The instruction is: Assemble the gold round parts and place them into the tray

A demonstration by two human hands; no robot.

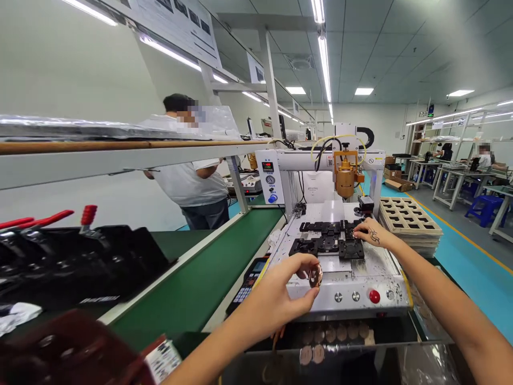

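A round, copper-coloured disc (316, 276) is pinched between the thumb and fingers of my left hand (294, 289), held up in front of the machine's control panel. Farther off, my right hand (371, 234) reaches onto the machine bed (332, 263). Its fingertips are pressed together at the right side of the black fixture blocks (328, 243); what they grip, if anything, is too small to make out. Above and behind that hand hangs the machine's gold-coloured head (345, 179). Several round, copper-coloured discs (318, 354) lie in the dark area below the machine's front.
A green conveyor belt (224, 262) runs along the left, with a keypad pendant (244, 286) beside it. Black fixtures with red-handled clamps (88, 215) stand at far left. Stacked cut-out trays (411, 219) sit right of the machine. A person (196, 187) stands beyond the belt.
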